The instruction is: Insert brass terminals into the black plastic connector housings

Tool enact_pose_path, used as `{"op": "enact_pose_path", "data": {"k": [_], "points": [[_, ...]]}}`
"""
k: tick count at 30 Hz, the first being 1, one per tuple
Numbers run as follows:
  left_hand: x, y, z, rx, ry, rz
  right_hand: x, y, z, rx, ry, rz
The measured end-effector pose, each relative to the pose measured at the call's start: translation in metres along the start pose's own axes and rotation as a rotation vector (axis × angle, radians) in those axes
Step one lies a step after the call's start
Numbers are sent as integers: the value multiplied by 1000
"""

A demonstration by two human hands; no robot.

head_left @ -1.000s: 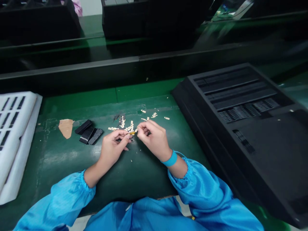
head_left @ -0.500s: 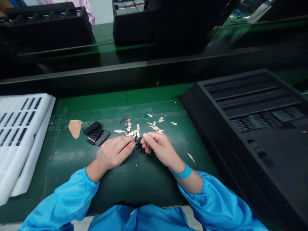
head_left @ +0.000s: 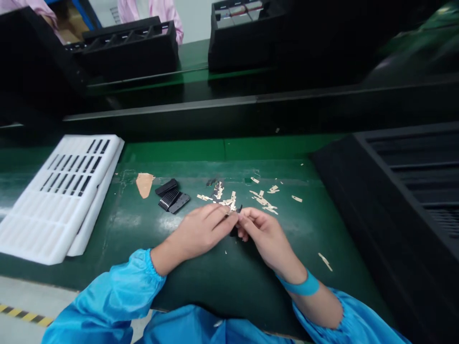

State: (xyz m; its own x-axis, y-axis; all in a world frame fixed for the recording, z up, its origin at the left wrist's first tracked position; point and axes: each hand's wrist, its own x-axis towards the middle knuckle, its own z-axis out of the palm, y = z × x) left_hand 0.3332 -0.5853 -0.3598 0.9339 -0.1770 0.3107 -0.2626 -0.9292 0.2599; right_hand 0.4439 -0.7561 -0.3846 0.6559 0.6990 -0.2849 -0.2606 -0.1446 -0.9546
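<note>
Thumb and forefinger of the right hand (head_left: 265, 234) pinch a small dark part (head_left: 240, 209), that palm turned inward, while the left hand (head_left: 202, 228) lies back-up with its fingers bent against the same spot, their grip hidden. The part sits between both hands' fingertips, its visible tip pointing away from the person and slightly right, its full long axis covered. Both hands converge low over the bench (head_left: 258, 291), just nearer than the scattered pale strips (head_left: 263, 201).

We could pass over the green mat (head_left: 222, 282) nearer us than our fingers (head_left: 253, 225); cream scraps (head_left: 233, 198) clutter just beyond.
</note>
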Motion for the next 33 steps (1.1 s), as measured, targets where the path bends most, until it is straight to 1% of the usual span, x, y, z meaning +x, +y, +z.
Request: {"op": "enact_pose_path", "data": {"k": [2, 3, 5, 6, 7, 9, 10, 11, 13, 16, 17, 18, 19, 20, 21, 22, 24, 26, 27, 29, 31, 33], "points": [[-9, -15, -14, 20, 70, -114, 0, -3, -1, -77, 57, -35], [-16, -28, -23, 40, 122, -210, 0, -4, -1, -100, 73, -51], [-30, -61, -40, 101, 241, -519, 0, -6, 0, -116, 74, -84], [-36, -78, -47, 77, 272, -664, 0, -7, 0, -116, 65, -93], [-42, -93, -52, -22, 257, -776, -1, -7, 0, -115, 54, -97], [-51, -118, -56, -336, 157, -910, -1, -6, 0, -114, 45, -102], [-54, -125, -55, -469, 146, -957, 0, -5, 0, -118, 43, -101], [-56, -130, -54, -566, 158, -988, 1, -4, 0, -122, 46, -99], [-58, -134, -53, -638, 243, -1023, 3, -1, -1, -125, 51, -96], [-55, -129, -59, -567, 440, -1028, 7, 1, -1, -102, 59, -111], [-51, -123, -62, -514, 537, -1025, 8, 2, -1, -92, 63, -119], [-47, -116, -64, -451, 624, -1011, 9, 2, -1, -84, 67, -125], [-41, -106, -64, -410, 684, -984, 10, 2, 0, -78, 73, -130], [-34, -93, -62, -430, 707, -958, 11, 3, 0, -73, 80, -134], [-26, -77, -57, -493, 695, -924, 11, 2, 0, -70, 88, -139], [-18, -60, -48, -632, 584, -896, 10, 2, 0, -67, 96, -146], [-4, -27, -25, -920, 348, -875, 9, 0, -1, -68, 118, -156], [5, -1, 0, -1136, 201, -897, 6, -2, -3, -84, 137, -158], [7, 8, 12, -1217, 163, -921, 4, -4, -4, -100, 144, -157], [8, 16, 29, -1322, 151, -968, 2, -5, -5, -144, 145, -151], [5, 17, 38, -1362, 174, -993, 0, -4, -4, -196, 138, -138], [4, 14, 41, -1371, 193, -997, 0, -1, -1, -232, 126, -121]]}}
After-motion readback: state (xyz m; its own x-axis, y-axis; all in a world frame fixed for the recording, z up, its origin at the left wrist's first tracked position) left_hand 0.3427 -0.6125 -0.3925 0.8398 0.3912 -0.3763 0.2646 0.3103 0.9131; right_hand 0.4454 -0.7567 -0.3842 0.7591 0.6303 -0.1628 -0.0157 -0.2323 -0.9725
